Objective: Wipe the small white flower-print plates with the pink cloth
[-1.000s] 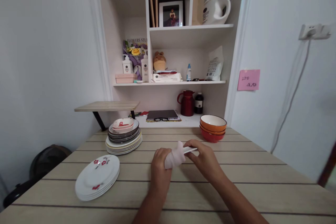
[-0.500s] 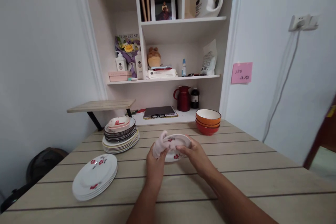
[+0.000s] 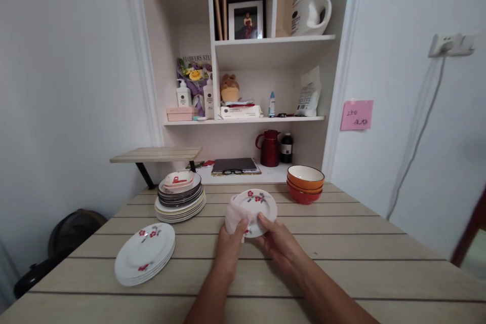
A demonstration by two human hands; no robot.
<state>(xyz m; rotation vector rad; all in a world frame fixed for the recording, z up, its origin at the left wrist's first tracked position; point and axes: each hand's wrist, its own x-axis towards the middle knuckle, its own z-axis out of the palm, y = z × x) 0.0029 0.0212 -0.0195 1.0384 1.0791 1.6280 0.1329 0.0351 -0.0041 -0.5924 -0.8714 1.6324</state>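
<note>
A small white plate with red flowers [image 3: 261, 205] is held up over the table, tilted with its face toward me. My left hand [image 3: 231, 240] is closed on a pale pink cloth [image 3: 234, 216], which is folded around the plate's left edge with the thumb pressing on top. Gripping the plate's lower right rim is my right hand [image 3: 279, 240], thumb on the face and fingers underneath. To the left lies a stack of similar flowered plates [image 3: 146, 253].
Behind that stand a taller pile of plates [image 3: 180, 207] and small pink-rimmed dishes [image 3: 178, 179]. Orange and red bowls [image 3: 305, 185] are stacked at back right. A red jug [image 3: 270, 148], dark bottle [image 3: 286, 148] and laptop [image 3: 234, 165] sit under the shelves, by a raised wooden board [image 3: 155, 154].
The plate has turned in my hands, so its red flowers now show near the top. The cloth lies flatter over its left side, and my right hand sits lower. The camera view has shifted slightly.
</note>
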